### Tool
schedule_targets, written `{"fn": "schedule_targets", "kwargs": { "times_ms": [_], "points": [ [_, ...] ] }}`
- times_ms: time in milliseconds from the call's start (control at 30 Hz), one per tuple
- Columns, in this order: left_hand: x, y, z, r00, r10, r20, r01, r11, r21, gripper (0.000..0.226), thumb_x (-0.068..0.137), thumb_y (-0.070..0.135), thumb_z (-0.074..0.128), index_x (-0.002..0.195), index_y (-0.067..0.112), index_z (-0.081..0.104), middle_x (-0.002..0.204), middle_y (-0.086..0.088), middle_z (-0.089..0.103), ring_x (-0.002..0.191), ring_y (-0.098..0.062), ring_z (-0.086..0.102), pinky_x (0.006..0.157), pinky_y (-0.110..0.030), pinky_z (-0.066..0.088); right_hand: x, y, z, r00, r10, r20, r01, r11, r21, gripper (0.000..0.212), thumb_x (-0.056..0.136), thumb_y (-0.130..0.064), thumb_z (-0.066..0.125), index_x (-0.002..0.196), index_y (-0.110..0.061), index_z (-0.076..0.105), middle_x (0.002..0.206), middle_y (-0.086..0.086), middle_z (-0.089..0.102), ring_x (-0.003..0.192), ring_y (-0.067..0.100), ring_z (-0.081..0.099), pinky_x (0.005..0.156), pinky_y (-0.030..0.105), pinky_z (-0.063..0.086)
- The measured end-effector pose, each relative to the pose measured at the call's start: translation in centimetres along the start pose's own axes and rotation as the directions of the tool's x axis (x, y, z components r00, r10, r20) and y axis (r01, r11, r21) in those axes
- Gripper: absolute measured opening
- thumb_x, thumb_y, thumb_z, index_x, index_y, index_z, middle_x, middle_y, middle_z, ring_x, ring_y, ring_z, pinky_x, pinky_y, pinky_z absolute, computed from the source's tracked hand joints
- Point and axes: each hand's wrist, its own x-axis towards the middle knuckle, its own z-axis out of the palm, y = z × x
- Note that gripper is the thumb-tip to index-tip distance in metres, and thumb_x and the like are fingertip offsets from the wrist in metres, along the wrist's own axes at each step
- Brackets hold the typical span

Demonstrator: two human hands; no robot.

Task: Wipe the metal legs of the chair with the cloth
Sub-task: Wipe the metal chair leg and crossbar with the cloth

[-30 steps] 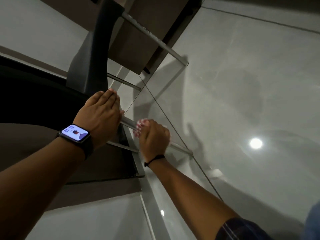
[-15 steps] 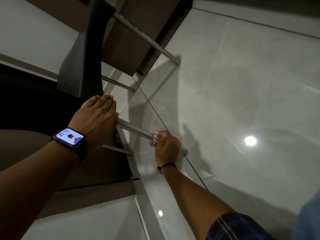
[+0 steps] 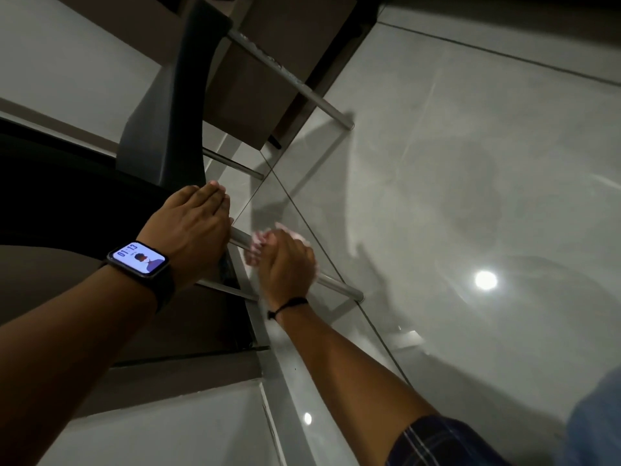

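Observation:
A dark chair (image 3: 174, 105) with round metal legs stands on a glossy grey tile floor. My left hand (image 3: 191, 230), a smartwatch on its wrist, rests flat on the chair seat's front edge, at the top of the near leg (image 3: 339, 287). My right hand (image 3: 285, 260) is closed around that leg with a pale pink cloth (image 3: 257, 245) wrapped under the fingers, high up the leg, close to my left hand. The leg's lower end shows bare below my fist. Another long leg (image 3: 292, 82) runs out at the top, and two shorter ones (image 3: 235, 164) show behind.
A brown wooden panel (image 3: 268, 62) stands behind the chair. A dark sill and metal track (image 3: 268, 361) run along the left. The tile floor (image 3: 470, 196) spreads to the right, with a ceiling light's reflection on it.
My right hand with the cloth slid down the near leg toward its foot, then back up to near the seat. My left hand stayed on the seat edge.

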Motion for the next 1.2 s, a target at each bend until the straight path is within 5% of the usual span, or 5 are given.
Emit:
{"fn": "schedule_targets", "kwargs": {
  "times_ms": [300, 500, 700, 900, 1200],
  "points": [
    [0.2, -0.4, -0.2, 0.999, 0.017, 0.045, -0.016, 1.0, -0.009, 0.062, 0.104, 0.041, 0.02, 0.159, 0.012, 0.012, 0.168, -0.011, 0.01, 0.156, -0.025, 0.008, 0.127, -0.043, 0.012, -1.8, 9.7, -3.3, 0.923, 0.369, 0.11, -0.366, 0.93, -0.045, 0.059, 0.113, -0.037, 0.027, 0.105, -0.007, 0.077, 0.092, 0.018, 0.081, 0.091, 0.039, 0.075, 0.092, 0.054, 0.058],
    [0.5, -0.3, 0.0, 1.0, 0.005, 0.013, -0.004, 1.0, -0.015, 0.063, 0.103, 0.04, 0.028, 0.158, 0.014, 0.014, 0.168, -0.009, 0.013, 0.156, -0.023, 0.01, 0.125, -0.041, 0.011, -0.7, -1.1, 0.9, 0.998, -0.026, -0.052, 0.028, 0.999, 0.045, 0.033, 0.112, -0.042, 0.034, 0.12, -0.028, 0.063, 0.11, 0.001, 0.078, 0.103, 0.024, 0.071, 0.099, 0.047, 0.057],
    [0.5, 0.0, 0.6, 1.0, -0.004, -0.016, 0.004, 1.0, 0.009, 0.066, 0.102, 0.042, 0.035, 0.158, 0.015, 0.016, 0.168, -0.01, 0.014, 0.155, -0.023, 0.012, 0.124, -0.041, 0.011, -1.1, 1.6, 0.7, 0.969, -0.242, 0.04, 0.245, 0.96, -0.137, 0.061, 0.106, -0.075, 0.034, 0.139, -0.027, 0.053, 0.125, 0.003, 0.071, 0.112, 0.022, 0.065, 0.105, 0.039, 0.05],
    [0.4, 0.4, 1.0, 0.999, -0.031, -0.042, 0.03, 0.999, -0.014, 0.065, 0.102, 0.042, 0.028, 0.158, 0.012, 0.014, 0.168, -0.012, 0.014, 0.155, -0.026, 0.012, 0.125, -0.041, 0.01, -2.1, 6.6, -1.5, 0.988, -0.089, 0.127, 0.084, 0.995, 0.049, 0.068, 0.101, -0.082, 0.036, 0.133, -0.026, 0.058, 0.115, 0.004, 0.077, 0.105, 0.029, 0.072, 0.101, 0.054, 0.058],
    [2.3, -1.1, -0.2, 0.979, -0.049, -0.197, -0.003, 0.967, -0.256, 0.072, 0.098, 0.045, 0.002, 0.158, 0.005, 0.008, 0.167, -0.019, 0.008, 0.156, -0.031, 0.006, 0.127, -0.046, 0.006, 1.2, -1.5, -2.4, 0.984, 0.172, -0.047, -0.143, 0.917, 0.373, 0.09, 0.102, -0.076, 0.043, 0.16, -0.008, 0.048, 0.166, 0.007, 0.052, 0.155, 0.029, 0.05, 0.126, 0.059, 0.044]
  ]
}}
